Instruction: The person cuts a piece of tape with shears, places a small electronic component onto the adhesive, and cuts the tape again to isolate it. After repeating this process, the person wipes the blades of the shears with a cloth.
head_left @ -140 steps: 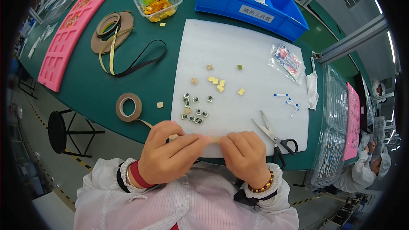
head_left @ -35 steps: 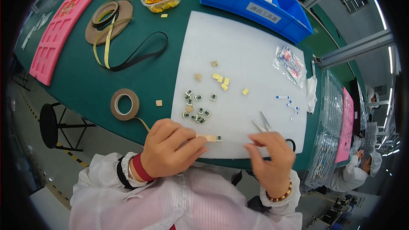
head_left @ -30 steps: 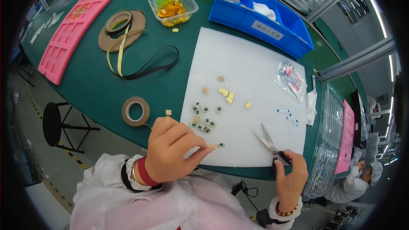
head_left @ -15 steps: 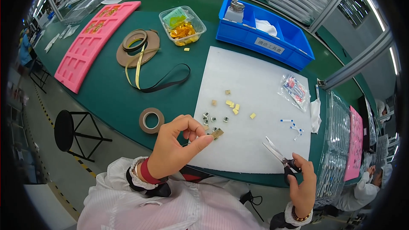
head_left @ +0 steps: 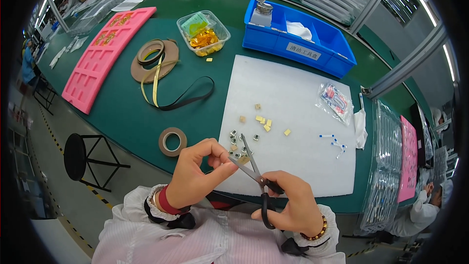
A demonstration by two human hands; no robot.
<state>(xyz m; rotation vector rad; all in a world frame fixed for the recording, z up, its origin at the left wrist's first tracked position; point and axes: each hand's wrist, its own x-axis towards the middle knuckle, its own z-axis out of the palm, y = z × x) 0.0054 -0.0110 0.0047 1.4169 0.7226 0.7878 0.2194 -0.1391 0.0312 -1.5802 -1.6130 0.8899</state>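
My left hand (head_left: 198, 173) is closed in a pinch over the near left part of the white mat (head_left: 298, 88). A small tan piece (head_left: 245, 159) shows at its fingertips, partly behind a blade. My right hand (head_left: 295, 203) holds black-handled scissors (head_left: 256, 174), fingers at the loops. Their blades are spread and point away from me, one beside the left fingertips. Around the tips lie several small metallic components with dark centres (head_left: 233, 141). Farther up the mat are several little yellow pieces (head_left: 267, 128) and tan squares (head_left: 242, 119).
A brown tape roll (head_left: 173, 142) lies left of the mat; more rolls (head_left: 155, 61) and a black strip (head_left: 195, 97) are beyond. A clear tub (head_left: 222, 34), blue divided bin (head_left: 303, 51), pink tray (head_left: 100, 56), plastic bag (head_left: 335, 101) and blue-white bits (head_left: 337, 143) surround the work area.
My right hand has brought the scissors leftward from the mat's right side to my left fingertips. The left hand has shifted slightly toward me, the tan piece with it.
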